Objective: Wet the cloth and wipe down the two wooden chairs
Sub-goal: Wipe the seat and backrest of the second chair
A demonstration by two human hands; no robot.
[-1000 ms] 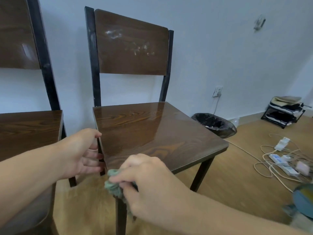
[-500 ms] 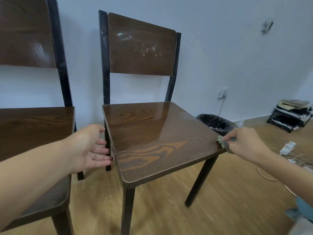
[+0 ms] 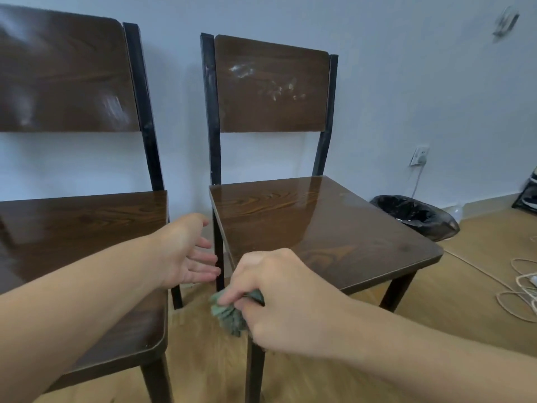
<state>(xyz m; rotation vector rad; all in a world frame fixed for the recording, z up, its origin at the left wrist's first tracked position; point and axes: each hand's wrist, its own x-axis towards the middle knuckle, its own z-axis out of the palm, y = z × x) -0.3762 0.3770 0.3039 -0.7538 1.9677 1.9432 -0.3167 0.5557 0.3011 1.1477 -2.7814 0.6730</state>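
Two dark wooden chairs with black metal frames stand side by side against the wall. The right chair (image 3: 319,228) has a glossy seat and whitish smears on its backrest. The left chair (image 3: 81,228) also shows pale smears on its backrest. My right hand (image 3: 279,298) is closed on a bunched grey-green cloth (image 3: 229,312) at the near left corner of the right chair's seat, above its front leg. My left hand (image 3: 189,251) hovers in the gap between the two seats, fingers spread, holding nothing.
A black-lined waste bin (image 3: 415,216) stands on the wooden floor right of the right chair. Loose pale cables (image 3: 523,289) lie at the far right. A wall socket with a plug (image 3: 420,155) sits low on the white wall.
My right hand has swept the cloth back from the seat's far right front corner to its near left corner. The view has shifted right to left; my left hand stays by the seat's left edge.
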